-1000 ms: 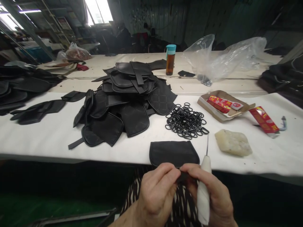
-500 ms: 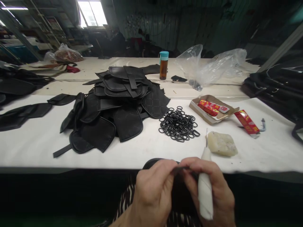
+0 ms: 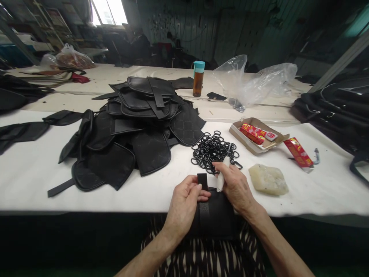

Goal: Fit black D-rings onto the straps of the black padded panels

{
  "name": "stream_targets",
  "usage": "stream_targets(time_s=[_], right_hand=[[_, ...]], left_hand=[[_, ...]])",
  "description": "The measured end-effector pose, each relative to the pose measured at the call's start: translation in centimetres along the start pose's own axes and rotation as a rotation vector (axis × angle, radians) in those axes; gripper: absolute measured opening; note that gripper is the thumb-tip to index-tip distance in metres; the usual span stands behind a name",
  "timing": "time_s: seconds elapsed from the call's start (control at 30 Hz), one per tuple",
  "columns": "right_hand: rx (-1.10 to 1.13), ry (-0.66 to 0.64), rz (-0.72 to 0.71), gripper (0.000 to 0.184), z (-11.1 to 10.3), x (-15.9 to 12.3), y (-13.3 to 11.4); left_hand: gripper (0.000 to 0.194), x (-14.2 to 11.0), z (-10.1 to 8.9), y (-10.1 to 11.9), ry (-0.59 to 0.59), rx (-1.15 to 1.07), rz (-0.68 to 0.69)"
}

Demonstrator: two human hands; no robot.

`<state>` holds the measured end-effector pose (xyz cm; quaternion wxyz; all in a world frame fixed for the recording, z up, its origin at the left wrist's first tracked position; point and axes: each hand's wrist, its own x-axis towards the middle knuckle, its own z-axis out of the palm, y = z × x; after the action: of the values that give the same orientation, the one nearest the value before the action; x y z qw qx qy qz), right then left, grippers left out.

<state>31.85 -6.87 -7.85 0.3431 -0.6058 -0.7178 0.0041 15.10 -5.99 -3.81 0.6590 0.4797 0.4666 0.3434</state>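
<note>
Black strap (image 3: 202,181) stands up between the closed fingers of your left hand (image 3: 183,200), and those fingers hide where it meets the black piece (image 3: 220,215). That piece lies in front of you at the near edge of the counter (image 3: 161,198), over your patterned clothing (image 3: 207,256), and its lower edge is hard to make out in the dark. Your right hand (image 3: 238,186) closes round the white handle (image 3: 223,177) of one pointed tool, hiding part of it; its thin tip is over the black rings (image 3: 210,150), and you cannot tell whether it touches them. The rings overlap too much to count, as do the pieces in the black heap (image 3: 152,150) to your left. You have one open box (image 3: 246,144) with a red packet (image 3: 253,134) inside, a second packet (image 3: 298,152) outside it, one pale block (image 3: 268,179) and one bottle (image 3: 197,82). White cloth shows between the heap and your left hand, and again along the front edge to your right, past the block. The rings sit just beyond your right hand, with the block near its outer side.
</note>
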Motion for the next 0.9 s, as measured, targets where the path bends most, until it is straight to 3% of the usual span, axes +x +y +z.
stream_targets(time_s=[0.13,0.4,0.57,0.73,0.9], right_hand=[[-0.001,-0.03,-0.017,0.021,0.3,0.2,-0.1],[0.066,0.071,0.081,0.009,0.0,0.4,-0.4],[0.181,0.128,0.131,0.007,-0.5,0.9,-1.3],[0.212,0.206,0.083,0.011,-0.7,0.9,-2.6],[0.168,0.23,-0.057,0.017,-0.6,0.6,-3.4]], left_hand=[[0.013,0.1,0.1,0.1,-0.001,-0.025,-0.053],[0.02,0.2,0.0,0.4,0.007,-0.039,-0.107],[0.012,0.7,-0.5,0.8,0.01,0.038,-0.044],[0.011,1.2,-0.6,0.3,0.032,0.096,0.004],[0.012,1.3,-0.5,0.1,0.012,0.149,0.038]])
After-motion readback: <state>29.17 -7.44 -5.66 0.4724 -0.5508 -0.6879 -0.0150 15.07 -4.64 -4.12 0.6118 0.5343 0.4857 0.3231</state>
